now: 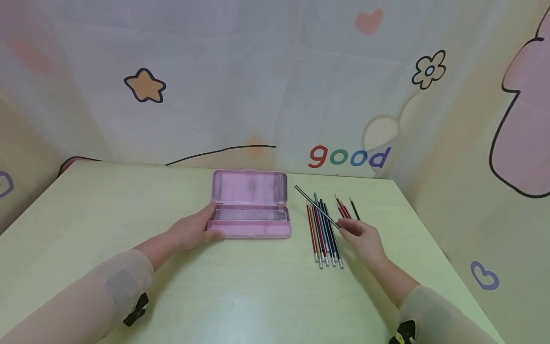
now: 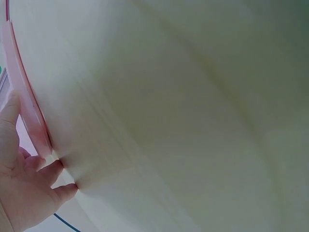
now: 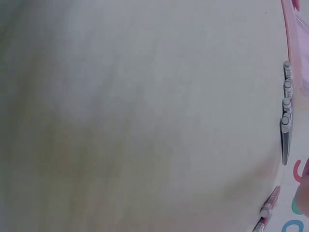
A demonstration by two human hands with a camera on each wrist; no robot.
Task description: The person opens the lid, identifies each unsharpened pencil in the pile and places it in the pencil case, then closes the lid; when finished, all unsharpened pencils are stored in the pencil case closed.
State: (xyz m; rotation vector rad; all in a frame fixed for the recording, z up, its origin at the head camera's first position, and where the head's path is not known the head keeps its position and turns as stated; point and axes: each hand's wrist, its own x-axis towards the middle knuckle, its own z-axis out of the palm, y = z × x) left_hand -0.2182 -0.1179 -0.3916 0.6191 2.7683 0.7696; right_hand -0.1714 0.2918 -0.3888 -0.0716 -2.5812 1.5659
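A pink pencil case (image 1: 249,230) lies with its lid raised at the back middle of the table. My left hand (image 1: 193,230) grips its left end, the thumb on the front edge; in the left wrist view, the hand (image 2: 29,186) rests against the pink rim (image 2: 29,104). My right hand (image 1: 364,241) pinches what look like two dark pencils (image 1: 315,205) by one end. They slant up over a row of several coloured pencils (image 1: 321,243) on the table. A sliver of that hand (image 3: 303,195) shows in the right wrist view.
Several red pencils (image 1: 343,208) and a dark green or black one (image 1: 354,209) lie behind my right hand. The pale table (image 1: 240,296) meets a printed cloth backdrop (image 1: 215,105) at its back edge. Another cloth side (image 1: 455,210) rises on the right.
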